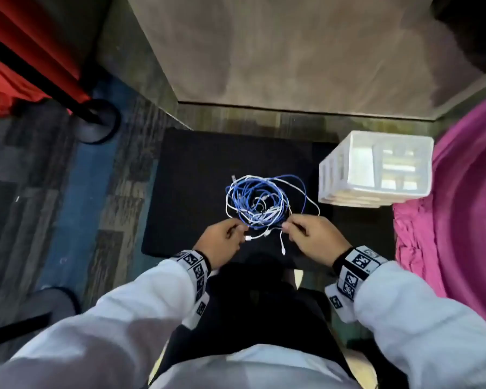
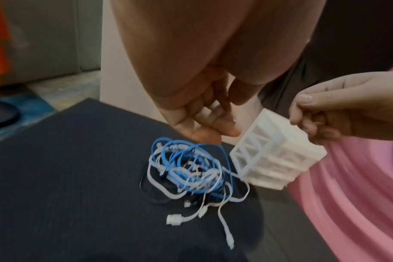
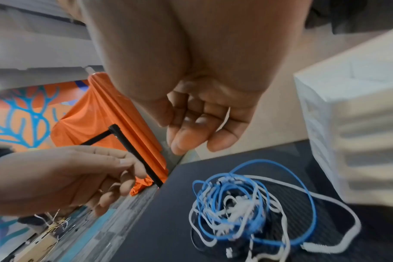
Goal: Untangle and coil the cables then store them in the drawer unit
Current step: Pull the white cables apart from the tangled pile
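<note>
A tangled bundle of blue and white cables (image 1: 257, 202) is seen lying near the middle of a dark, matte tabletop (image 1: 191, 175). Just on the near side of the bundle, both hands are held above the tabletop. The left hand (image 1: 220, 242) is placed at the near-left edge of the tangle, with its fingers curled and thumb and forefinger brought together; whether a strand is actually pinched there cannot be told. The right hand (image 1: 312, 237) is placed at the near-right edge of the tangle, its fingers curled inward, and a thin white strand appears to be pinched at its fingertips, though the wrist views are too blurred for certainty. Loose white cable ends with plugs (image 2: 174, 219) are seen trailing from the bundle toward the near side, between the two hands. A white translucent plastic drawer unit (image 1: 376, 169) is stood on the far-right part of the tabletop, near the bundle but apart from it, with one white loop reaching toward it. A pink fabric (image 1: 460, 209) is seen to the right of the tabletop.
</note>
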The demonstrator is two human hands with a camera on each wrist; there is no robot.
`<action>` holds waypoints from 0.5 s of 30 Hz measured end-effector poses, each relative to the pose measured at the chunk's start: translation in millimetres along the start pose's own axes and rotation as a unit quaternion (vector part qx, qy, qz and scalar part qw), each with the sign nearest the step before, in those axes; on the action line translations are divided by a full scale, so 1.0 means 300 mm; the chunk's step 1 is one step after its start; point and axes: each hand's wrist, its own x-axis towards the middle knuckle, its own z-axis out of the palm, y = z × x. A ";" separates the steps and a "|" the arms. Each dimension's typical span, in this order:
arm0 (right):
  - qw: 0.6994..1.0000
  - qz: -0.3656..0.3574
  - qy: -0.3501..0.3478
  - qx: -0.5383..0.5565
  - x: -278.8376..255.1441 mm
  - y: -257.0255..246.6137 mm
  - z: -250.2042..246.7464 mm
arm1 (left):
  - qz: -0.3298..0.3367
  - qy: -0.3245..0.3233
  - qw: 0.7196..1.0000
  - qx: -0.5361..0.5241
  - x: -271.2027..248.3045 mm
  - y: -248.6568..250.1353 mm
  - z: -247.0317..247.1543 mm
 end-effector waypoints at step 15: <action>0.994 0.028 0.105 0.030 0.226 0.498 0.550 | 0.069 -0.018 0.996 0.046 0.410 -0.514 0.333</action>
